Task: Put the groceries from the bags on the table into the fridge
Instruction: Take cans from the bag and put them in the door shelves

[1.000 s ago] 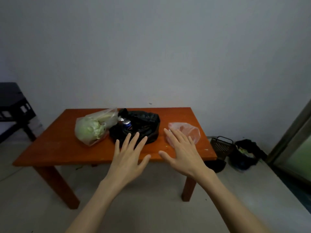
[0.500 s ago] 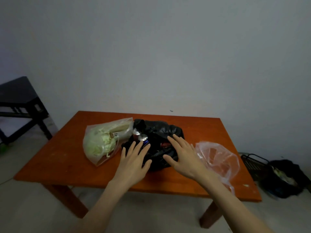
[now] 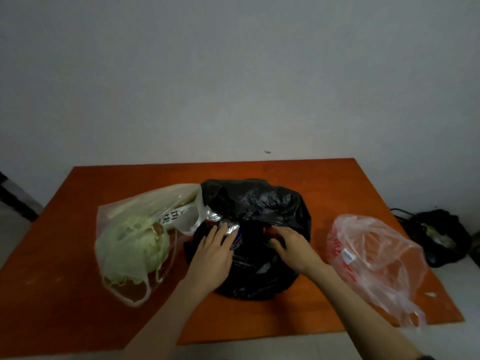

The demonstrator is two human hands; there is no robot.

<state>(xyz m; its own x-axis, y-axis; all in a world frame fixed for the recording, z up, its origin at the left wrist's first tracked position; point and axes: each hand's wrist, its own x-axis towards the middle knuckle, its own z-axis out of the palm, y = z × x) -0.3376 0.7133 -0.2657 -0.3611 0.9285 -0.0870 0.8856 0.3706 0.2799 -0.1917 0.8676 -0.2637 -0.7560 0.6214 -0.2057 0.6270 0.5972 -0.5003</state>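
Your left hand (image 3: 213, 252) lies flat, fingers loose, on a can (image 3: 235, 233) in the black bag (image 3: 259, 203) at table (image 3: 337, 183) centre; your right hand (image 3: 293, 246) curls on a red can (image 3: 270, 229), grip unclear; cabbage bag (image 3: 135, 237) left, clear bag (image 3: 376, 261) overhanging the near right edge; bare wood behind.
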